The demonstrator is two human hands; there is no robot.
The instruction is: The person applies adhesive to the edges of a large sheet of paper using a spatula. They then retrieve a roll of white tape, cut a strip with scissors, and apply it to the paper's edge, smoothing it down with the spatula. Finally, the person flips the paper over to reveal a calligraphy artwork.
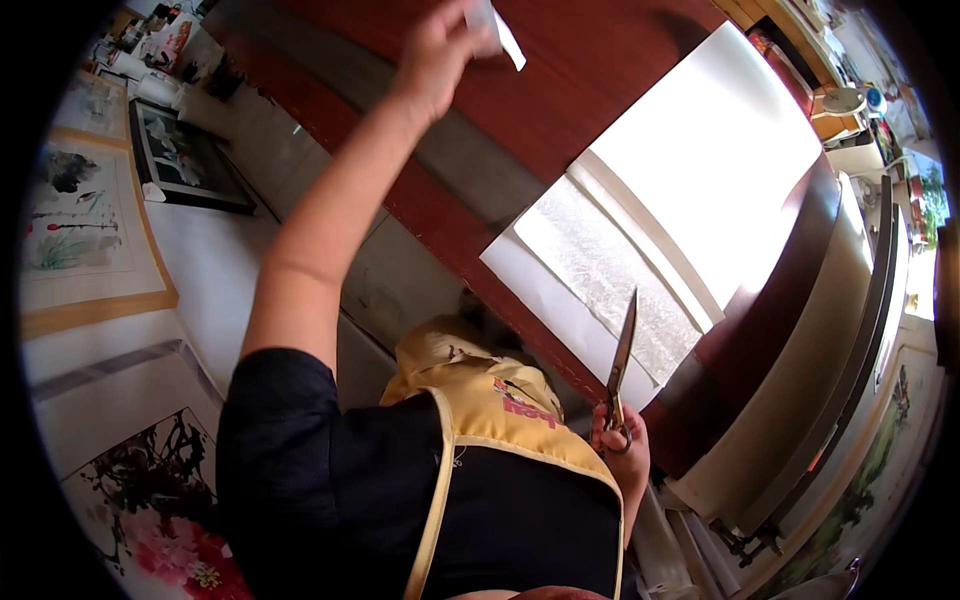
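At the top, my left hand (440,55) is raised over the red-brown table (610,70), fingers closed on a small pale paper piece (510,45). My right hand (622,450) is by my apron at the table's near edge, gripping long metal scissors (625,360) with blades pointing up, in front of the paper stack. On the table's right part lie a large white sheet (720,150), a crinkled, translucent band (600,250) and a plainer white sheet (540,285) along the near edge. My yellow apron (480,370) hangs below the table edge.
A long grey bar or board (800,380) with dark rails runs down the right side. Framed ink paintings (95,220) and a dark picture frame (185,160) are at the left. Assorted small items (840,100) crowd the far right edge; jars and papers (155,45) sit at upper left.
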